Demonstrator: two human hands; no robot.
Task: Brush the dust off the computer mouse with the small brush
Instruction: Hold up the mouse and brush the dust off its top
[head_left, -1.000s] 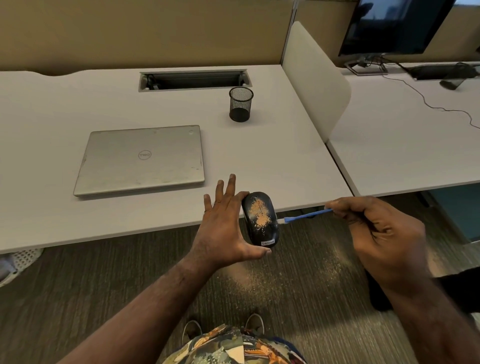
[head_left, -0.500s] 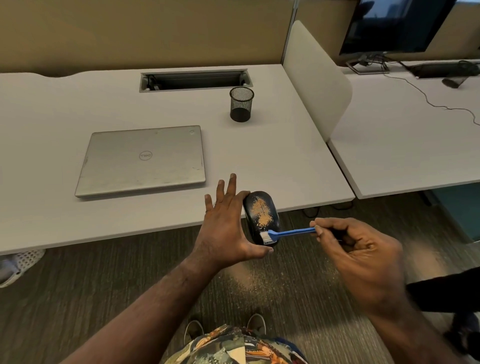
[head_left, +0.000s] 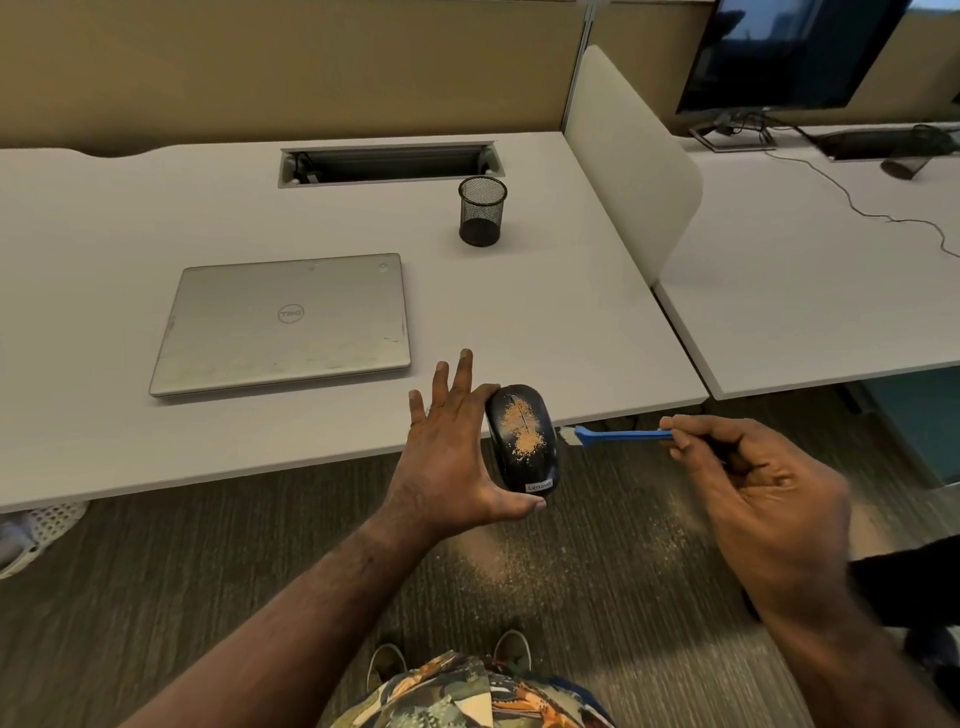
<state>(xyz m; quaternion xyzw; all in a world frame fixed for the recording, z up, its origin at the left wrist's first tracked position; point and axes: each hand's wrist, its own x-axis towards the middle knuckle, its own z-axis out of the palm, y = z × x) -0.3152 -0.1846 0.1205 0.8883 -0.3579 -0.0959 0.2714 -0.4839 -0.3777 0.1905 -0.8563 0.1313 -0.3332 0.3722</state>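
Desk (head_left: 545, 322): laptop (head_left: 283, 322), mesh cup (head_left: 481, 210).

One view only, head-mounted, looking forward and steeply down from standing height. The wide lens bows the desk (head_left: 260, 457), whose near edge crosses mid-frame, with the partition wall along the top. Close below the lens sit the left hand (head_left: 447, 467) and right hand (head_left: 769, 499), out over the carpet (head_left: 156, 597) just off the desk's near right corner. Shoes (head_left: 387, 662) at the bottom edge show how sharply it tilts. The neighbouring desk (head_left: 805, 291) fills the right side.
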